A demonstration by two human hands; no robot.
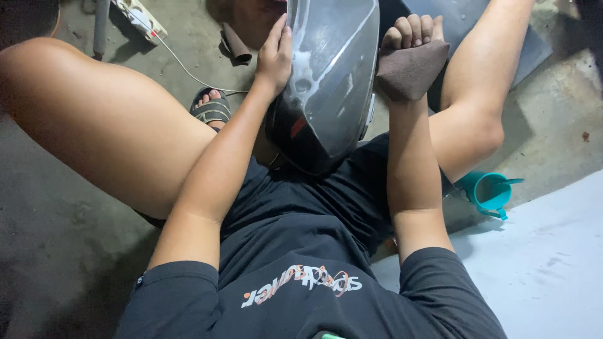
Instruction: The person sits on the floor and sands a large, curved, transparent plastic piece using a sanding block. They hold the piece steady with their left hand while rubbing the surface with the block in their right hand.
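Observation:
A dark, glossy curved panel (326, 81), like a vehicle body cover, stands propped between my knees with its surface dull and scuffed in places. My left hand (275, 53) presses flat against the panel's left edge and steadies it. My right hand (411, 32) is at the panel's right edge, fingers curled over a folded brown sheet of sandpaper (411, 70) that hangs down from the grip. I sit low on the floor with bare legs spread either side.
A teal plastic mug (488, 191) lies beside my right thigh. A white power strip (141, 16) and its cable (182, 63) lie on the concrete floor (56, 238) at the upper left. My sandalled foot (211, 107) is under the panel. A pale board (540, 263) fills the lower right.

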